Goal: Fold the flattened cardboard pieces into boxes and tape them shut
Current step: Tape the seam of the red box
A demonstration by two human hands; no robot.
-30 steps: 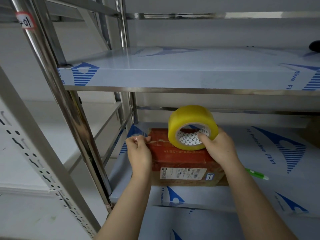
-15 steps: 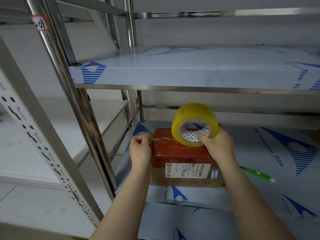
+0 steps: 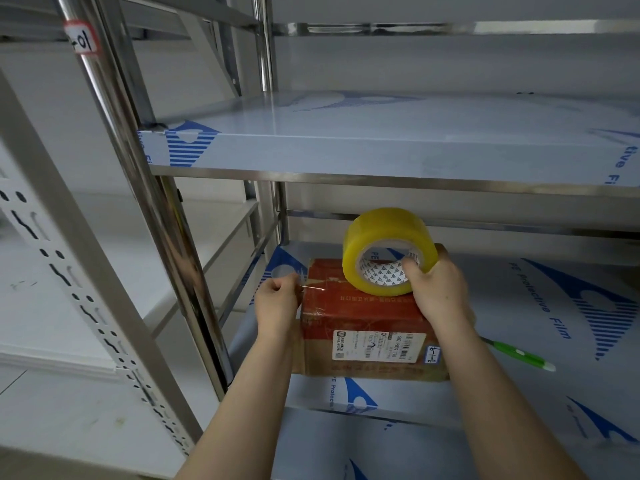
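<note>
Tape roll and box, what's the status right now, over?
Left hand pinching the tape's free end at the box's left edge. Right hand gripping the yellow tape roll atop the cardboard box. Green pen lying beside, clear of the work.

Red cardboard box (image 3: pixel 360 317) shut on shelf – yellow tape roll (image 3: pixel 388 251) upright atop.

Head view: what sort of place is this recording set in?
Probably a storeroom or packing area. Steel shelves still wear their blue-printed protective film, a shelf post carries a handwritten number tag, and a labelled cardboard box is being sealed with a roll of yellow tape.
</note>
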